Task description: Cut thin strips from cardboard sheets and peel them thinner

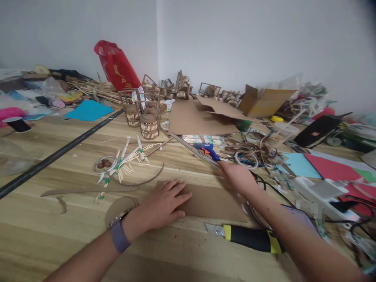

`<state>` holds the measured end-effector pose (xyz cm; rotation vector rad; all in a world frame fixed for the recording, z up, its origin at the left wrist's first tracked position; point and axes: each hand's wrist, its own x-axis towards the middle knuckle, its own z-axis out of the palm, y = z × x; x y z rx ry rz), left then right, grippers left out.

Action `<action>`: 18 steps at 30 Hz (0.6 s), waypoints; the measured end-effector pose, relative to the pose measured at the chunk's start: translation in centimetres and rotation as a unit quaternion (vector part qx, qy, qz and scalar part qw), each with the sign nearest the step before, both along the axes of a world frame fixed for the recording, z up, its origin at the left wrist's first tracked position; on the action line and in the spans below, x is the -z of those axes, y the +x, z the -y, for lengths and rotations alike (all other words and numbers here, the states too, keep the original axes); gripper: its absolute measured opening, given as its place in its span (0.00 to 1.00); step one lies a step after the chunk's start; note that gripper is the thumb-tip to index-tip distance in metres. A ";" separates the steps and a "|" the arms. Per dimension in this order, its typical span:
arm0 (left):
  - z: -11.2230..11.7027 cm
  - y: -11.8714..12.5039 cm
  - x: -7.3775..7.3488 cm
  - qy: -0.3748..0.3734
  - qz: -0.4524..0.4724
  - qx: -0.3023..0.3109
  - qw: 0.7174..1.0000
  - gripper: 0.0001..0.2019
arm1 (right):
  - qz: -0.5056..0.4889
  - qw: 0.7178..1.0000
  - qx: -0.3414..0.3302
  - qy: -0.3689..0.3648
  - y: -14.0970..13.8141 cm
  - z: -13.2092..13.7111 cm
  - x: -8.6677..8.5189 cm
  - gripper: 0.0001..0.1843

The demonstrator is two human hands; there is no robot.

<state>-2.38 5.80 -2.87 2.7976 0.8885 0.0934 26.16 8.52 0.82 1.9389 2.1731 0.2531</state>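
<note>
My left hand [164, 203] lies with fingers spread on the left end of a brown cardboard strip [214, 201]. Under that wrist, which wears a watch, a round cardboard disc [117, 207] partly shows. My right hand [239, 178] is closed on the near end of a long, thin ruler [195, 150], which points away to the upper left, raised beyond the strip. A utility knife [249, 237] with a black and yellow handle rests just in front of the strip, its blade out to the left. Behind the ruler is a blue glue gun [208, 149].
Small basket-like models [149, 125] stand at the back, near cardboard sheets [188, 117] and an open box [267, 102]. Loose sticks [129, 160] and a ring of brown balls [105, 163] lie left of centre. A power strip [326, 196] with cables is at right.
</note>
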 end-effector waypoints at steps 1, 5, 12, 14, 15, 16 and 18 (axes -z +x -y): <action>0.3 0.1 0.2 0.024 0.001 -0.003 1.000 0.26 | -0.003 1.000 -0.019 0.012 0.0 0.7 0.0 0.12; 2.9 0.5 -0.9 0.127 -0.004 0.006 0.992 0.19 | -0.026 0.987 -0.157 0.035 0.0 4.3 0.0 0.21; 3.9 -0.2 -5.5 0.087 -0.066 0.010 0.994 0.09 | -0.054 0.954 -0.293 0.021 0.3 8.0 1.7 0.23; 2.5 -1.0 -5.1 0.097 -0.077 -0.035 0.992 0.19 | -0.069 0.954 -0.292 0.010 0.3 8.3 1.7 0.19; 1.8 -1.4 -4.7 0.087 -0.083 -0.034 0.992 0.24 | -0.078 0.955 -0.286 0.004 0.3 8.4 1.7 0.17; 1.1 -1.8 -4.2 0.071 -0.089 -0.035 0.993 0.27 | -0.087 0.956 -0.279 -0.003 0.3 8.5 1.6 0.16; 0.1 -2.2 -3.3 0.040 -0.082 -0.034 0.995 0.27 | -0.105 0.960 -0.259 -0.017 0.5 8.5 1.4 0.17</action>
